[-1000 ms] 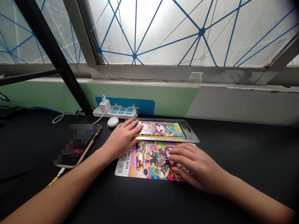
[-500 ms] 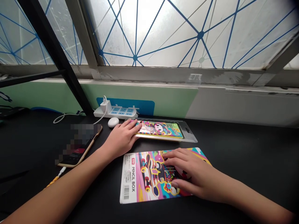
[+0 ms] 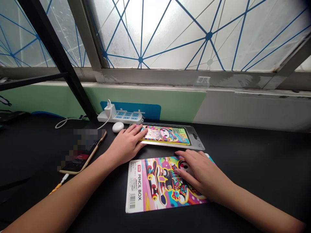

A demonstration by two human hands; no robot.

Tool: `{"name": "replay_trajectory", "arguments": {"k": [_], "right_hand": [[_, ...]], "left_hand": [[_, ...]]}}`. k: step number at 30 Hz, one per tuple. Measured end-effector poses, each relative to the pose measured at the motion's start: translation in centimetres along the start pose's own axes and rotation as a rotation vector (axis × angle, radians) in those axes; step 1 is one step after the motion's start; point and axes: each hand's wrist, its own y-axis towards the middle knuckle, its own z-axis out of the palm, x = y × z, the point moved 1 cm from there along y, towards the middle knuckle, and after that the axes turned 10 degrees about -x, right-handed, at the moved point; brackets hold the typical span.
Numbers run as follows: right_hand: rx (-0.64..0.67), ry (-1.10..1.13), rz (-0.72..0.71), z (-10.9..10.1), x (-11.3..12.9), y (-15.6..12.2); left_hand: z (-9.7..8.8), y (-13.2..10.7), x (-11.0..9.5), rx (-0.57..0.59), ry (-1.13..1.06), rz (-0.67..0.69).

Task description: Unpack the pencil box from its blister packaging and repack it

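The right hand (image 3: pixel 201 173), loosely spread, lies over a multicoloured rectangular card (image 3: pixel 157 186) printed "PENCIL BOX", which extends toward its nine o'clock. The left hand (image 3: pixel 125 145), thumb apart from fingers, rests on a flat clear-plastic package (image 3: pixel 167 134) with colourful contents, stretching toward three o'clock.

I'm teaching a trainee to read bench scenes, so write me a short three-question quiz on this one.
1. Which hand touches the clear plastic package with a multicoloured printed front?
2. True or false: the small, white, rounded object is left of that package in the view.
3. Fill in: the flat, multicoloured rectangular card under the right hand reads "____ BOX".

Key: 1. Left hand; 2. True; 3. PENCIL.
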Motion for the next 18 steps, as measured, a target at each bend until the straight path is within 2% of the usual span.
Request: {"name": "replay_trajectory", "arguments": {"k": [6, 11, 14, 18], "right_hand": [[-0.027, -0.022, -0.009, -0.2, 0.1, 0.3], [-0.138, -0.070, -0.105, -0.4, 0.4, 0.1], [-0.203, -0.026, -0.153, -0.6, 0.7, 0.0], [-0.272, 0.003, -0.160, -1.7, 0.6, -0.2]], "left_hand": [[0.1, 0.0, -0.1, -0.005, 0.019, 0.006], [0.1, 0.0, 0.0, 0.018, 0.031, 0.003], [0.1, 0.0, -0.1, 0.037, 0.037, -0.005], [-0.1, 0.0, -0.2, 0.070, 0.033, -0.011]]}}
